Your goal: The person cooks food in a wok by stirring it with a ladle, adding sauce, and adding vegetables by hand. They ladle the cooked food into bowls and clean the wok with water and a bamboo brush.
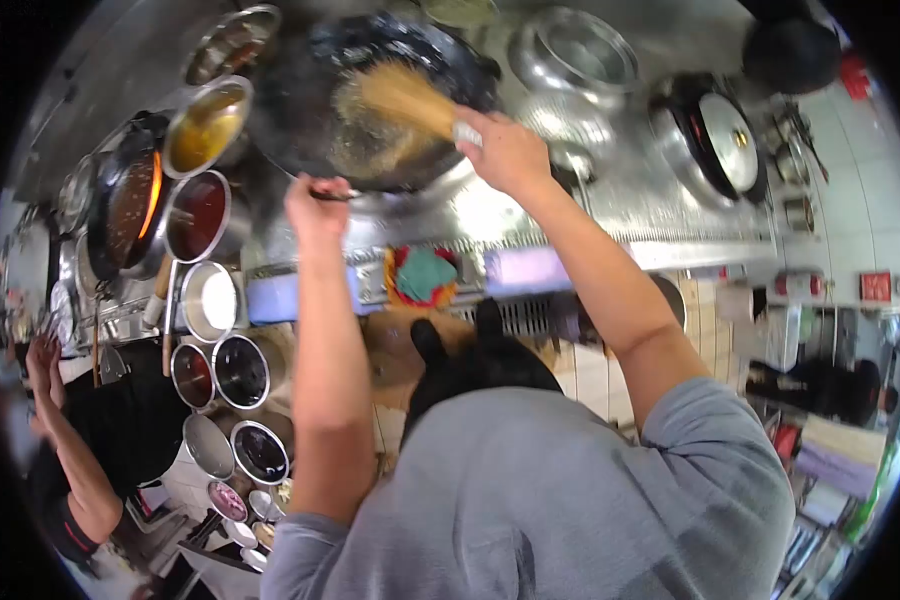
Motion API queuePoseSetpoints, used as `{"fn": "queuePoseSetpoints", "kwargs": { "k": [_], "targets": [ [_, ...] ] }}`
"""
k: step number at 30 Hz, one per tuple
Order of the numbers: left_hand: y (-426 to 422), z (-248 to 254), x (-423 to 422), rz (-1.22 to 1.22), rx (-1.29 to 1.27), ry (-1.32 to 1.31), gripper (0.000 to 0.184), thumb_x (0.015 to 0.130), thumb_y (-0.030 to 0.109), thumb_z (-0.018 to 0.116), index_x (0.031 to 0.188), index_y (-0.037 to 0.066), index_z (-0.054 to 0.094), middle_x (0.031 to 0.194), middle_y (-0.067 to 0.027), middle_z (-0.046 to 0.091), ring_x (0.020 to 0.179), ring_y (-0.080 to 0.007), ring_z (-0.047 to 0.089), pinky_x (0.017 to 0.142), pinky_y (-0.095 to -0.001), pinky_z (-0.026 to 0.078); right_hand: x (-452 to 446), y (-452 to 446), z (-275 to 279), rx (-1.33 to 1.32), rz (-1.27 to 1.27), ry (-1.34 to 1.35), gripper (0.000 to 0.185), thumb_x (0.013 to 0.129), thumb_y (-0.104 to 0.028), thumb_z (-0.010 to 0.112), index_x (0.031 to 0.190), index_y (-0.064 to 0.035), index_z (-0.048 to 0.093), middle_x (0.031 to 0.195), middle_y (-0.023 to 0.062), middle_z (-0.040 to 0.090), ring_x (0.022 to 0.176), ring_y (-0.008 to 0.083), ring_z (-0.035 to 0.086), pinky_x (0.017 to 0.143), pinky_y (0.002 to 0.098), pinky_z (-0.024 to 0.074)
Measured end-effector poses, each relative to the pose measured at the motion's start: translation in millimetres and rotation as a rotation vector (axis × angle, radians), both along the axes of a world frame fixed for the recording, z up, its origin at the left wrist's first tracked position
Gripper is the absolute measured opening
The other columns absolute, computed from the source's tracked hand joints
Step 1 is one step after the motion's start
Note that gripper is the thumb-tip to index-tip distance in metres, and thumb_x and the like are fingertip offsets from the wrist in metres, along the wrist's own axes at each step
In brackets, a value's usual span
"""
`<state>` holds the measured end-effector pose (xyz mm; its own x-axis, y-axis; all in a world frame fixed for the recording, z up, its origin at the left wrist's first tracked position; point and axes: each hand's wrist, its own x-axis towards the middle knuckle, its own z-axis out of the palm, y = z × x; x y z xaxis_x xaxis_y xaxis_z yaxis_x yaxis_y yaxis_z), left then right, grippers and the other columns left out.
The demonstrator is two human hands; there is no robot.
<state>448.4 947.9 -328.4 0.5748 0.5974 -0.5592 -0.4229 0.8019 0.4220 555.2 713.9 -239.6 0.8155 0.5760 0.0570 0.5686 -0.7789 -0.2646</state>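
My right hand (507, 152) is closed round the bound grip of a bamboo wok brush (410, 97). The brush's bristles reach down into a large dark wok (292, 110), where murky, foamy liquid lies round their tips. At the wok's near rim, my left hand (317, 205) is closed on the wok handle (336, 195), most of which its fingers hide. The wok sits on the steel range, tilted a little toward me as far as I can tell.
Left of the wok stand a pot of yellow liquid (206, 128), a pot of dark red sauce (197, 217) and a second wok with flame beside it (125, 195). Metal bowls (585, 55) lie to the right. Bunched cloths (425, 275) rest on the front ledge. Another person (120, 420) works at left.
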Motion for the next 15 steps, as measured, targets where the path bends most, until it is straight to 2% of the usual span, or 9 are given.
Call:
{"fn": "queuePoseSetpoints", "kwargs": {
  "k": [1, 3, 5, 8, 9, 10, 15],
  "targets": [
    [11.1, -12.0, 1.2, -0.076, -0.011, -0.054, 0.029, 0.091, 0.017, 0.044, 0.064, 0.011, 0.034, 0.052, -0.0009, 0.032, 0.045, -0.0148, 0.027, 0.052, -0.0313, 0.030, 3.4, -17.6, -25.2, 0.044, 0.006, -0.052, 0.053, 0.086, -0.036, 0.057, 0.136, -0.0320, 0.039, 0.120, 0.0150, 0.055, 0.101, 0.0337, 0.059, 0.082, 0.0431, 0.0498],
    [11.9, -13.0, -0.7, -0.200, 0.072, -0.011, 0.034, 0.095, 0.020, 0.043, 0.064, 0.012, 0.030, 0.052, 0.0008, 0.025, 0.045, -0.0124, 0.022, 0.049, -0.0299, 0.026, 19.2, -46.1, -75.6, -0.091, -0.002, -0.012, 0.058, 0.085, -0.033, 0.060, 0.138, -0.0307, 0.037, 0.110, 0.0144, 0.058, 0.095, 0.0309, 0.062, 0.079, 0.0416, 0.0510],
    [9.4, -1.6, -1.0, -0.281, 0.176, 0.047, 0.037, 0.098, 0.020, 0.041, 0.064, 0.012, 0.028, 0.053, 0.0016, 0.020, 0.045, -0.0117, 0.019, 0.048, -0.0291, 0.023, 14.6, -64.2, -61.3, -0.087, -0.123, 0.018, 0.059, 0.085, -0.034, 0.060, 0.139, -0.0312, 0.034, 0.113, 0.0163, 0.058, 0.098, 0.0314, 0.061, 0.083, 0.0418, 0.0497],
    [11.9, -10.0, -19.4, -0.264, 0.263, 0.077, 0.031, 0.098, 0.019, 0.041, 0.070, 0.010, 0.032, 0.055, 0.0021, 0.021, 0.046, -0.0114, 0.019, 0.047, -0.0291, 0.024, 11.9, -103.3, -59.6, 0.168, -0.162, 0.104, 0.062, 0.084, -0.036, 0.061, 0.139, -0.0288, 0.035, 0.112, 0.0192, 0.060, 0.102, 0.0354, 0.059, 0.087, 0.0424, 0.0470],
    [6.8, -2.2, -24.5, -0.255, 0.267, 0.067, 0.030, 0.098, 0.019, 0.041, 0.071, 0.010, 0.032, 0.056, 0.0023, 0.022, 0.047, -0.0112, 0.020, 0.047, -0.0289, 0.025, 10.1, -115.4, -60.4, 0.300, -0.176, 0.140, 0.063, 0.083, -0.037, 0.062, 0.139, -0.0272, 0.036, 0.111, 0.0201, 0.061, 0.103, 0.0363, 0.058, 0.088, 0.0424, 0.0463],
    [-3.9, 8.9, -24.3, -0.259, 0.278, 0.070, 0.030, 0.098, 0.019, 0.041, 0.071, 0.010, 0.032, 0.056, 0.0023, 0.022, 0.047, -0.0112, 0.020, 0.047, -0.0289, 0.025, 3.2, -126.3, -52.2, 0.325, -0.200, 0.173, 0.061, 0.082, -0.036, 0.063, 0.137, -0.0233, 0.040, 0.111, 0.0208, 0.061, 0.105, 0.0366, 0.057, 0.089, 0.0416, 0.0456],
    [-43.9, 58.1, -3.6, -0.208, 0.562, 0.078, 0.024, 0.097, 0.018, 0.042, 0.077, 0.010, 0.032, 0.058, 0.0016, 0.030, 0.048, -0.0101, 0.024, 0.047, -0.0284, 0.027, -26.1, -140.9, -26.0, 0.443, -0.159, 0.215, 0.057, 0.083, -0.033, 0.062, 0.135, -0.0211, 0.043, 0.116, 0.0198, 0.059, 0.108, 0.0361, 0.056, 0.092, 0.0402, 0.0440]
  ]
}}
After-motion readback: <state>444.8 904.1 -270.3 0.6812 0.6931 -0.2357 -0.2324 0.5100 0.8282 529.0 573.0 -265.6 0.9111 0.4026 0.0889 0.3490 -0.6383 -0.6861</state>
